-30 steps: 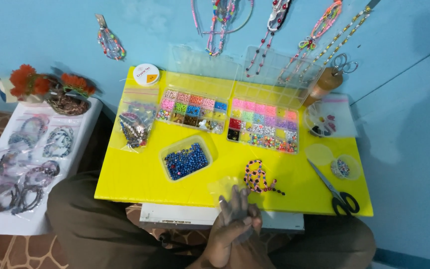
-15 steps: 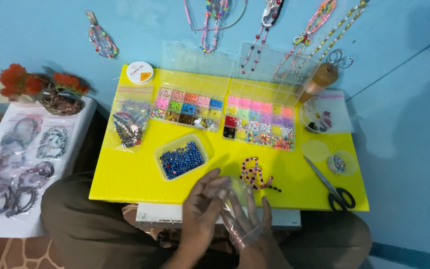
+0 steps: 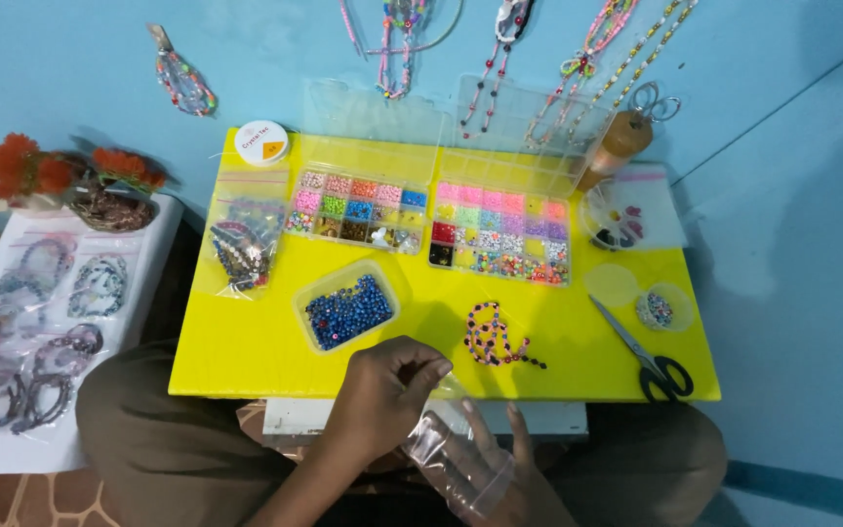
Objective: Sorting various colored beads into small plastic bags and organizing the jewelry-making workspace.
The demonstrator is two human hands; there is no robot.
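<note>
My left hand [image 3: 382, 390] pinches the top edge of a small clear plastic bag [image 3: 456, 466] just below the front edge of the yellow table [image 3: 246, 351]. My right hand [image 3: 500, 473] lies palm up with fingers spread, partly inside that bag. A dark and pink beaded bracelet [image 3: 495, 337] lies loose on the table just beyond both hands. A clear tub of blue beads [image 3: 348, 310] stands to its left.
Two open bead organizer boxes [image 3: 355, 210] [image 3: 500, 232] sit mid-table, a bag of beads [image 3: 241, 239] and a cord spool [image 3: 261, 142] at left, scissors [image 3: 641, 351] and a small round tub [image 3: 658, 308] at right. Bagged bracelets cover a white side table [image 3: 41, 322]. Necklaces hang on the wall.
My hands have separated: the left one has closed on the bag's edge and lifted toward the table, while the right one has slid deeper into the bag, fingers spread.
</note>
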